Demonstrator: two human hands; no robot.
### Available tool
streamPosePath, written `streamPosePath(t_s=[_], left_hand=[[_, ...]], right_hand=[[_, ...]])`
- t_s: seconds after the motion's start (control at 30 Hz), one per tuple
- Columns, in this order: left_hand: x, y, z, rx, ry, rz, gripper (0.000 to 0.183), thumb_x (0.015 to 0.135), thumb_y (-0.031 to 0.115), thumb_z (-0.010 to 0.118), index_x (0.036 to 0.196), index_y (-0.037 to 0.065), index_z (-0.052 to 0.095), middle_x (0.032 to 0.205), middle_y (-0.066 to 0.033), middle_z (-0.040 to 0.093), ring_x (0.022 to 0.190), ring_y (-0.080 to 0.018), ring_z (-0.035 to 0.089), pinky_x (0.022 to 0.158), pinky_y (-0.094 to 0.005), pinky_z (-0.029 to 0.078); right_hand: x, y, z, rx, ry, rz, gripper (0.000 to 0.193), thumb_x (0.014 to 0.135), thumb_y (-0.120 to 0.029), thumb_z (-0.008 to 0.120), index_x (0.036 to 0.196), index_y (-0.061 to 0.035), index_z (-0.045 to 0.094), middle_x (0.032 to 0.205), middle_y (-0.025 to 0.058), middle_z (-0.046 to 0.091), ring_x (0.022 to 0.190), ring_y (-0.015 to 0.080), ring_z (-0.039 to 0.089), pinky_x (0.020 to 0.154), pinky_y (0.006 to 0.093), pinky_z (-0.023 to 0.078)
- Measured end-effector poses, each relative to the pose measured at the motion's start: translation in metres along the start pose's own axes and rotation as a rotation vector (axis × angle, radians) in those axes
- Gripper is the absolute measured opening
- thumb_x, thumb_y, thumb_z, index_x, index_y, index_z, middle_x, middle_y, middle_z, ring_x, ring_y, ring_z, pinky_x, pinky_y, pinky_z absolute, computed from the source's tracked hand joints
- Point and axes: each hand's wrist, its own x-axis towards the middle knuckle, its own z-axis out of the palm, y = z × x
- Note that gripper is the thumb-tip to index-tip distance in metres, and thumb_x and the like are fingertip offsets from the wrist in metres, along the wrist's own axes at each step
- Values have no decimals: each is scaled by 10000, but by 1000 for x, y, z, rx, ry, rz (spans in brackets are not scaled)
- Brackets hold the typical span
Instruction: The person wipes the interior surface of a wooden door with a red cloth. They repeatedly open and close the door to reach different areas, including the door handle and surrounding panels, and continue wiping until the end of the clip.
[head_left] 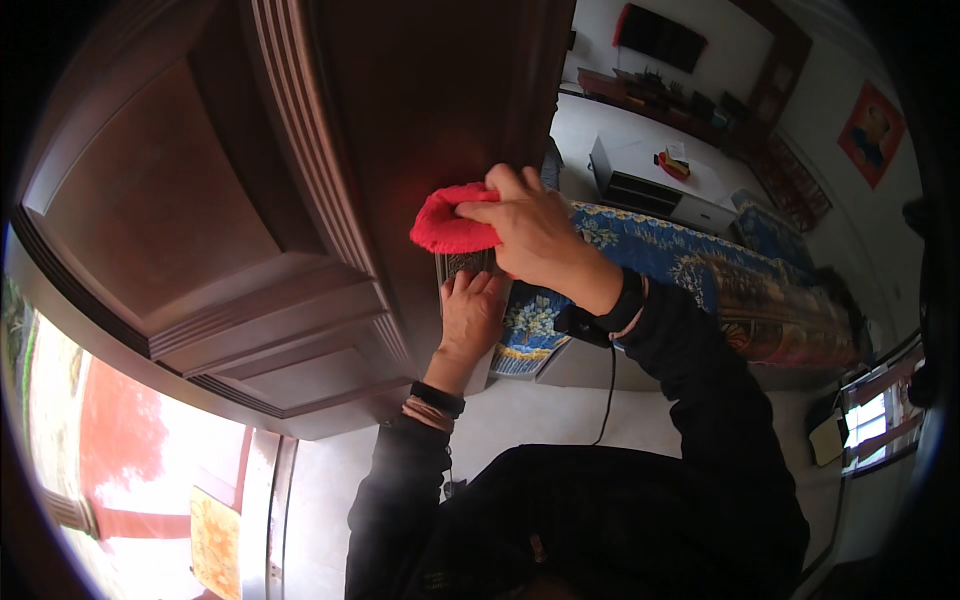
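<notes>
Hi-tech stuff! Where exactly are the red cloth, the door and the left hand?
Red cloth (443, 232): head view, on its fuzzy lower part.
Door (185, 200): head view, on its large upper panel.
Left hand (471, 318): head view, on the back of it.

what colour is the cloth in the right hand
The cloth in the right hand is bright red, shown best in the head view.

"How does the red cloth (437, 228) look?"
"Fuzzy and bunched, its outer edge rounded, just above the patterned plate (464, 263)."
"And the door (400, 90)?"
"Dark brown, panelled, with grooved mouldings; the plate, partly hidden, sits by its edge."
</notes>
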Motion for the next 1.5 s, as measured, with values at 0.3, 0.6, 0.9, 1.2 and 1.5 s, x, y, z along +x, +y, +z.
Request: streamPosePath(t_s=[0.3, 0.6, 0.9, 1.2, 1.5], left_hand=[[2, -1, 5, -66, 69, 28, 173, 665, 86, 685, 835, 96, 654, 998, -30, 599, 1034, -286, 509, 900, -468, 374], [1, 0, 3, -20, 41, 35, 88, 660, 65, 669, 734, 104, 641, 940, -21, 591, 992, -300, 510, 869, -472, 379], [4, 4, -1, 31, -33, 45, 172, 621, 61, 676, 787, 101, 659, 998, -57, 581, 1037, -330, 490, 883, -477, 371], [-4, -5, 0, -5, -36, 137, 392, 620, 43, 732, 997, 100, 642, 1153, -61, 526, 1114, -347, 447, 966, -493, 347], [-28, 1, 6, -52, -44, 8, 994, 596, 15, 797, 1463, 140, 327, 1475, -186, 251, 1368, -491, 190, 1136, -563, 208]], right_hand=[[-61, 55, 73, 450, 221, 244, 360, 693, 14, 663, 1048, -38, 680, 1062, 170, 556, 1023, 371, 564, 881, 412, 477], [-115, 59, 60, 256, -104, 451, 373, 715, -16, 687, 1083, -78, 688, 1029, 172, 563, 996, 362, 567, 864, 425, 472], [-54, 33, 66, 442, 467, 174, 436, 654, -92, 753, 1081, -165, 705, 1033, 125, 538, 970, 339, 527, 847, 410, 454], [-150, 53, 122, 268, -124, 522, 373, 713, -124, 726, 1081, -190, 718, 996, 124, 555, 932, 344, 543, 800, 432, 479], [-61, 23, 55, 65, 566, 116, 433, 708, -89, 656, 1115, -227, 706, 1186, 87, 500, 1048, 330, 479, 844, 468, 410]])
